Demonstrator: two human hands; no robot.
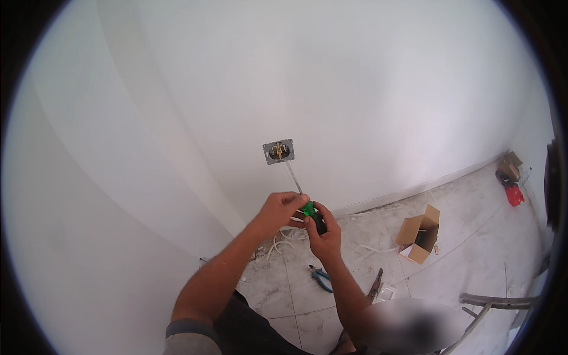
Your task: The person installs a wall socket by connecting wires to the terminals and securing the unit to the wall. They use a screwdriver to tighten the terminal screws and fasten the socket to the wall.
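Observation:
A wall socket insert (278, 152) with a grey metal mounting frame and brass-coloured contacts sits in the white wall in front of me. Both hands are on a screwdriver (309, 209) with a green and black handle. Its long shaft points up and to the left, and the tip reaches the frame's lower right edge; whether it sits in a screw is too small to tell. My left hand (280, 210) pinches the front of the handle near the shaft. Wrapped round the rear of the handle are the fingers of my right hand (325, 232).
Blue-handled cutting pliers (320, 278) lie on the dusty tiled floor (307, 296). Pale cable offcuts (278, 244) lie by the wall. To the right stands an open cardboard box (419, 234). A metal frame piece (497, 302) is at lower right, and a red bag (514, 196) lies in the far corner.

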